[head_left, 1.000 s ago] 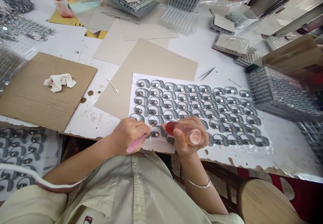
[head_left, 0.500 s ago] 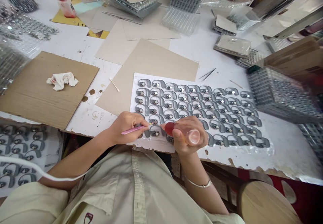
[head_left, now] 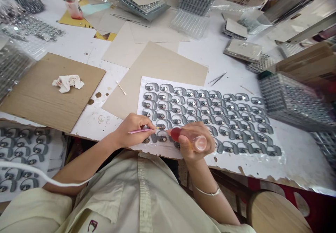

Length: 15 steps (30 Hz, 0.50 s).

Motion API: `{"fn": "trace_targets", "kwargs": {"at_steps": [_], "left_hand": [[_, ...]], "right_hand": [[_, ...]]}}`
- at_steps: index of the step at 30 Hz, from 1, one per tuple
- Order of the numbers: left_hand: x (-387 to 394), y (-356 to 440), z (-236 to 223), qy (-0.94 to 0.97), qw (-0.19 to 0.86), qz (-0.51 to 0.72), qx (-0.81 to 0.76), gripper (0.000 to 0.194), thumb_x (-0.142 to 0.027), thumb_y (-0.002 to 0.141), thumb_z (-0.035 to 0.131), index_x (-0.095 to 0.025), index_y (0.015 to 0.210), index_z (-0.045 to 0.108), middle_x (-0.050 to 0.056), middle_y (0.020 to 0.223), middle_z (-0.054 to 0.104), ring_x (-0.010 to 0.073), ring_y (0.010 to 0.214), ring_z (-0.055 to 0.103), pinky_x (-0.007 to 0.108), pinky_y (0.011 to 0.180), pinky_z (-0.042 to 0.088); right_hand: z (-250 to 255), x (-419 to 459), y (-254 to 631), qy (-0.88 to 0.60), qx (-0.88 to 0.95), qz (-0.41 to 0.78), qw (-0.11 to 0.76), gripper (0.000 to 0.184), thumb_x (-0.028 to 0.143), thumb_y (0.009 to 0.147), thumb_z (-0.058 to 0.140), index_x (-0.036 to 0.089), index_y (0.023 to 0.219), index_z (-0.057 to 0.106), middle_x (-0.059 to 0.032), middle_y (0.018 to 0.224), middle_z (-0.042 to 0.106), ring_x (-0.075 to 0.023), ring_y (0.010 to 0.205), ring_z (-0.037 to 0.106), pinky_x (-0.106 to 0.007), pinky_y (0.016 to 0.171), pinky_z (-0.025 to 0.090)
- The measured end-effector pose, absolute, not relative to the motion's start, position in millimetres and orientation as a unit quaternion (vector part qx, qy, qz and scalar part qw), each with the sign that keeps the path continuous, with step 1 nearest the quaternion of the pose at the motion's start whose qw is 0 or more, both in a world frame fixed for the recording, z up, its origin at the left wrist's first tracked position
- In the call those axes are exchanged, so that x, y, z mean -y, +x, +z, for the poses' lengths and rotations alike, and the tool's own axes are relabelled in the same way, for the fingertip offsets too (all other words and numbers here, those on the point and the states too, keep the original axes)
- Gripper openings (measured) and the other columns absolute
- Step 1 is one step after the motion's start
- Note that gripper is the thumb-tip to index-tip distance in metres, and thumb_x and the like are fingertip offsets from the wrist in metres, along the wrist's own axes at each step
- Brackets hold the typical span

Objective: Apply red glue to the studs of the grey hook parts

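Note:
My left hand point(head_left: 135, 129) is closed on a thin pink stick tool point(head_left: 138, 131), its tip toward a small grey curved part with a shiny round stud. In my right hand point(head_left: 198, 143) is a squeeze bottle point(head_left: 187, 138) of red liquid, tilted with its nozzle pointing left. Tool tip and nozzle come close together over the lower left of a white sheet point(head_left: 178, 152). Rows of the same grey curved parts point(head_left: 193, 111) cover that sheet; my hands hide some of them. Whether either tip touches a part, I cannot tell.
Left lies a cardboard piece point(head_left: 86, 75) with a crumpled tissue point(head_left: 68, 83). A cotton swab point(head_left: 121, 88) and tweezers point(head_left: 217, 80) lie near the sheet. A jar point(head_left: 72, 5) stands at the back left. Stacked trays point(head_left: 291, 101) stand at the right. A white cable point(head_left: 39, 172) crosses my left forearm.
The whole view has shifted slightly to the right. My left hand and the pink tool have tilted a little; the bottle stays almost in place over the parts.

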State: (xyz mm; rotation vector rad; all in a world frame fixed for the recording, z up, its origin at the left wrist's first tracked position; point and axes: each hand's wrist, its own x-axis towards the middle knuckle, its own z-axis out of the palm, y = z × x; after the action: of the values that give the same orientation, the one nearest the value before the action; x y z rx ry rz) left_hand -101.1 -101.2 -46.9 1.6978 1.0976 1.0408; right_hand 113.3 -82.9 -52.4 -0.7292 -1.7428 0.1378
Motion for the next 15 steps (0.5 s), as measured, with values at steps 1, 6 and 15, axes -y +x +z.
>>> {"fn": "trace_targets", "kwargs": {"at_steps": [1,6,15], "left_hand": [[101.2,-101.1,-46.9,0.674,0.424,0.414,-0.441,0.008,-0.020,0.077,0.067,-0.012,0.074,0.069,0.007,0.073,0.071,0.0118,0.055,0.062,0.020,0.051,0.049],[99.8,-101.1,-46.4,0.664,0.434,0.410,-0.451,0.008,-0.020,0.075,0.069,-0.012,0.074,0.071,0.005,0.069,0.070,0.0101,0.051,0.059,0.019,0.048,0.046],[100.2,-102.7,-48.2,0.654,0.451,0.410,-0.448,0.009,-0.021,0.075,0.069,-0.012,0.075,0.071,0.006,0.071,0.070,0.0107,0.053,0.060,0.019,0.049,0.047]], "right_hand": [[-52.5,82.7,113.0,-0.310,0.747,0.060,0.585,0.017,0.029,0.079,0.067,0.018,0.085,0.056,-0.0012,0.070,0.060,-0.0161,0.060,0.056,-0.030,0.051,0.046],[-52.2,82.4,112.5,-0.306,0.746,0.060,0.588,0.018,0.029,0.079,0.068,0.018,0.086,0.057,-0.0012,0.069,0.059,-0.0160,0.060,0.055,-0.031,0.051,0.045],[-53.4,82.0,115.0,-0.302,0.743,0.046,0.595,0.017,0.030,0.080,0.066,0.018,0.087,0.056,-0.0012,0.071,0.059,-0.0158,0.060,0.055,-0.031,0.052,0.045]]}}
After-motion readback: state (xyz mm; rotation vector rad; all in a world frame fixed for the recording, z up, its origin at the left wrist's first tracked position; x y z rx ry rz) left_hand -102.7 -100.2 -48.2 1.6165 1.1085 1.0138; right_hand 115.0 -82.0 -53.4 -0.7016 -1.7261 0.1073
